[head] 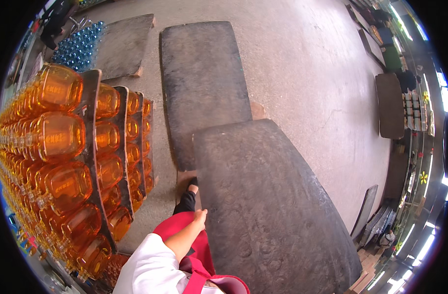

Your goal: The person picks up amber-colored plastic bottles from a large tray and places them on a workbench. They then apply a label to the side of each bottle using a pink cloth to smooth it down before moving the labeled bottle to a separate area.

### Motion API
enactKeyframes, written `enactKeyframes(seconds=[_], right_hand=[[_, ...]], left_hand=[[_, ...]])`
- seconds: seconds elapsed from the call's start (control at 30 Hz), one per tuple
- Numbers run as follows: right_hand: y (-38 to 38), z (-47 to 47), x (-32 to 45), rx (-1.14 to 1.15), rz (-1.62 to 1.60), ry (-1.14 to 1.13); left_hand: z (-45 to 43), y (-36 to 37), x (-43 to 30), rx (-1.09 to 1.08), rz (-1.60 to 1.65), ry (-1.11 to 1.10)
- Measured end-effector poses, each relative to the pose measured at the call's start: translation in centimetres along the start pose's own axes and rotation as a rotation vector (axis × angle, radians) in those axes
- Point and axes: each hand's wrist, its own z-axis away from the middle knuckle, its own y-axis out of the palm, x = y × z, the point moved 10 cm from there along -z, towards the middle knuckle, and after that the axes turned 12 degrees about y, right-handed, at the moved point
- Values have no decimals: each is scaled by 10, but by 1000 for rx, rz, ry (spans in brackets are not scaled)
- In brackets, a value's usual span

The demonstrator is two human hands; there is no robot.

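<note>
My left hand (200, 219) grips the near left edge of a large dark, worn board (260, 198). The board fills the space in front of me and to my right, and its far corner overlaps a second dark board (205, 81) lower down. My right hand is out of view. Below my left hand, a red apron (207, 246) and one dark shoe (193, 181) show beside the board's edge. To my left rises a stack of amber glass jars (64, 136) with taps, in several tiers parted by dark boards (93, 147).
Blue glass items (78, 46) stand at the far left by another dark board (124, 46), near a seated person (56, 22). Along the right wall are a dark-topped table (389, 106), a person (407, 81), and a leaning panel (364, 211). Concrete floor (297, 66) lies ahead.
</note>
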Motion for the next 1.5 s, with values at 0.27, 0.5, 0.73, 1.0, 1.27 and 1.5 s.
enactKeyframes(seconds=[0.27,0.5,0.73,1.0,1.27,1.5], right_hand=[[-8,-13,-30,-362,140,-291],[10,-7,-54,-155,-180,-314],[12,-15,-38,15,-588,-504],[-13,-9,-59,184,-920,-632],[-52,58,-57,359,-1140,-815],[-91,183,-50,507,-1257,-961]], left_hand=[[9,-23,-51,-411,-266,283],[41,-18,-54,-176,106,311],[120,90,-130,373,491,479],[543,95,-187,813,567,644],[661,-106,-278,683,873,1434],[688,-316,-297,456,939,1605]])
